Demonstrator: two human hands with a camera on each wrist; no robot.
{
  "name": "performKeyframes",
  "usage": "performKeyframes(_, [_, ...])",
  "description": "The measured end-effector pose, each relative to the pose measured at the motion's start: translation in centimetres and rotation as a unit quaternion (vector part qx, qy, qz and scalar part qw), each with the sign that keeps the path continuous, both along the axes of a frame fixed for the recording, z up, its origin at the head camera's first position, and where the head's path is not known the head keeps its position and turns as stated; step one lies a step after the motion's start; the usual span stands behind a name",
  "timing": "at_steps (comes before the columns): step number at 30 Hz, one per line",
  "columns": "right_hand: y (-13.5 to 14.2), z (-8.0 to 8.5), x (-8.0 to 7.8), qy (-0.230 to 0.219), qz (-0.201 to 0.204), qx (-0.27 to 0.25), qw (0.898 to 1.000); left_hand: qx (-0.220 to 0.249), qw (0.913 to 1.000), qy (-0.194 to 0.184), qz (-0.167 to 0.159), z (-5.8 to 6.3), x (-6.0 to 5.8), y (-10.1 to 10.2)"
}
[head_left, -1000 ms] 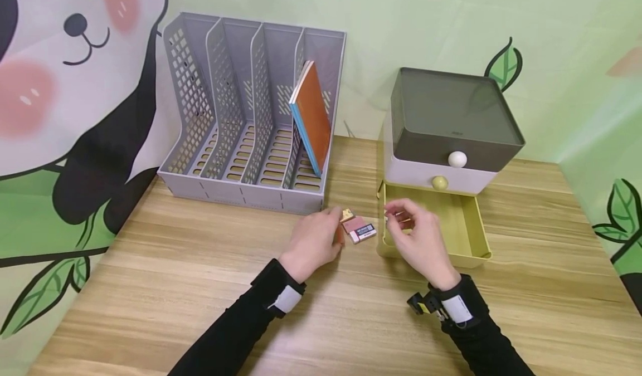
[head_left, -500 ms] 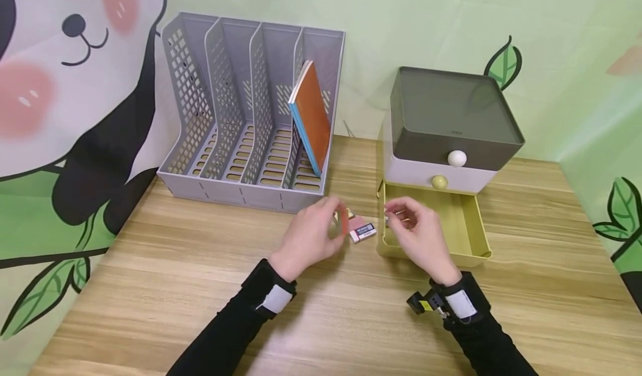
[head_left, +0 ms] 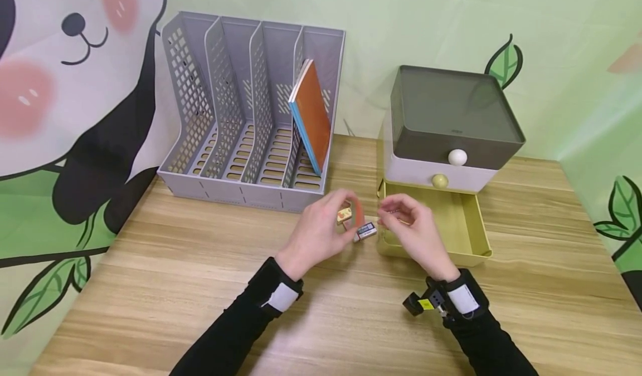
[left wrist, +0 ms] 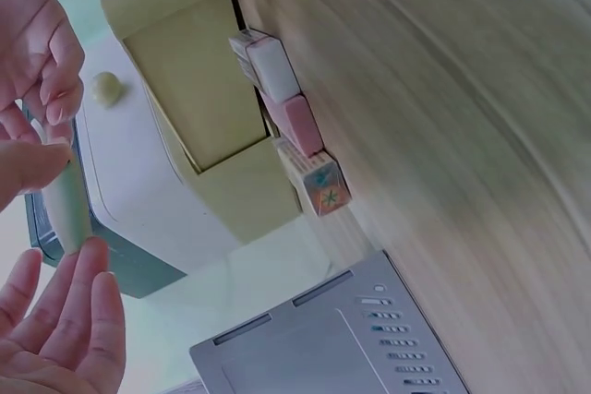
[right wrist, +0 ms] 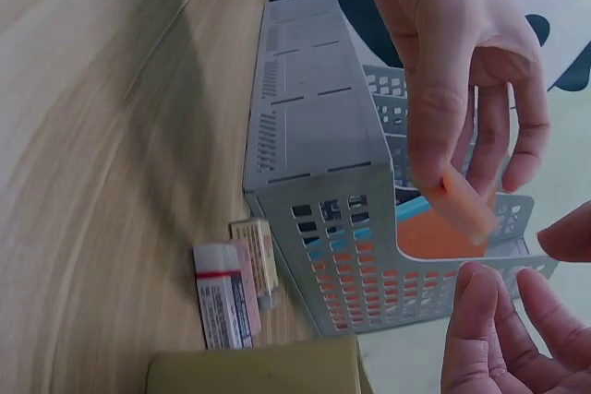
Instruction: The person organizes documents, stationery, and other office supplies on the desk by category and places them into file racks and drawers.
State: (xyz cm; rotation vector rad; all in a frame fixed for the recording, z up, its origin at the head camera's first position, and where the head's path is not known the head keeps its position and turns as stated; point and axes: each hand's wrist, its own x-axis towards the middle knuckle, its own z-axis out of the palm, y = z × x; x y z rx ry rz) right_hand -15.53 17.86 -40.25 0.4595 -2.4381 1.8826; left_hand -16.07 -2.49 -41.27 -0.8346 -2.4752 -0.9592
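Observation:
An orange eraser (head_left: pixel 358 213) is pinched between the thumb and fingers of my left hand (head_left: pixel 319 228), just above the table. From the left wrist view its side looks pale green (left wrist: pixel 67 209). My right hand (head_left: pixel 420 235) hovers over the left wall of the pulled-out yellow drawer (head_left: pixel 471 225), fingers loosely bent. A gap shows between its thumb (right wrist: pixel 568 232) and fingers in the right wrist view, with nothing seen in it. Below my left hand lie a white eraser in a dark-printed sleeve (head_left: pixel 367 232), a pink eraser (left wrist: pixel 294 124) and a small yellow patterned eraser (head_left: pixel 344 215).
A grey file rack (head_left: pixel 241 195) stands at the back left, with orange and blue thin books (head_left: pixel 313 120) in its right compartment. The stacked drawer unit (head_left: pixel 453 108) has a dark top drawer and a white middle drawer (head_left: pixel 411 171). All stand on a wooden table (head_left: pixel 150 287).
My left hand has lifted the orange eraser off the table and carried it right, towards my right hand. My right hand has shifted slightly left.

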Motion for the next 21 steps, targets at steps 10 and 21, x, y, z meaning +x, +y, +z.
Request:
performKeyframes(10, [-0.6,0.2,0.0,-0.017,0.017,-0.010,1.000,0.030,0.9995,-0.002,-0.002,0.2,0.1,0.4])
performKeyframes(21, [-0.9,0.0,-0.3,-0.021,0.012,-0.001,1.000,0.054,0.9982,0.007,-0.022,0.2,0.0,1.1])
